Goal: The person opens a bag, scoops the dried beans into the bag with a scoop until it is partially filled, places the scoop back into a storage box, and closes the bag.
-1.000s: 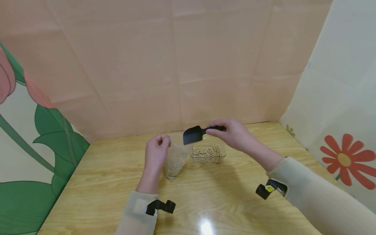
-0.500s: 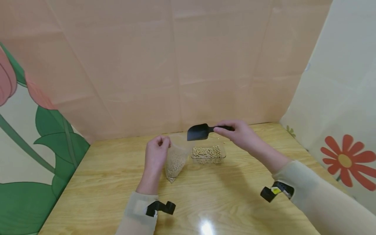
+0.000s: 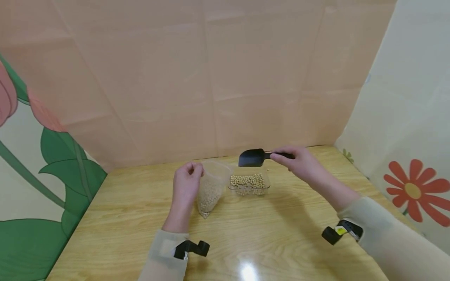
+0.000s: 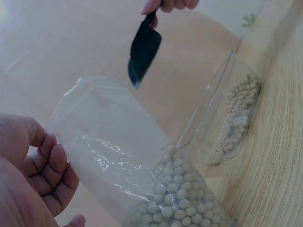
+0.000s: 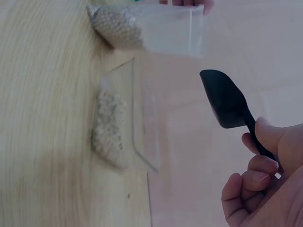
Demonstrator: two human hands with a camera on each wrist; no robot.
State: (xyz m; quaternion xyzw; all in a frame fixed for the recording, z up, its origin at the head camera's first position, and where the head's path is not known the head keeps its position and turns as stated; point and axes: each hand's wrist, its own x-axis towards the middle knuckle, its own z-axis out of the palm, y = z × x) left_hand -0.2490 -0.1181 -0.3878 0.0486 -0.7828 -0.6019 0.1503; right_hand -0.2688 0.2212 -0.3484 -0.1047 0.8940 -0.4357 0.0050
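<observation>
My left hand [image 3: 187, 180] pinches the upper left edge of a clear plastic bag [image 4: 109, 137], whose mouth gapes at the top. Pale round beads or beans [image 4: 182, 194] fill the bag's lower part, and its bottom corner touches the table. In my right hand [image 3: 293, 162] is the handle of a black scoop [image 3: 251, 157], held in the air above a clear rectangular container [image 3: 249, 188]. Similar pale balls [image 5: 111, 123] lie inside that container, just right of the bag. The scoop's blade is apart from both bag and container; no balls show on it.
The wood-grain table [image 3: 140, 210] carries the bag and container. A pinkish sheet [image 3: 175, 78] covers the wall behind, and a flower-printed panel [image 3: 404, 136] stands at the right. One small ball [image 5: 129, 195] lies loose on the table beside the container.
My right hand has moved the scoop rightward from the bag's mouth to over the container, levelling its blade. The left hand and bag have stayed nearly still.
</observation>
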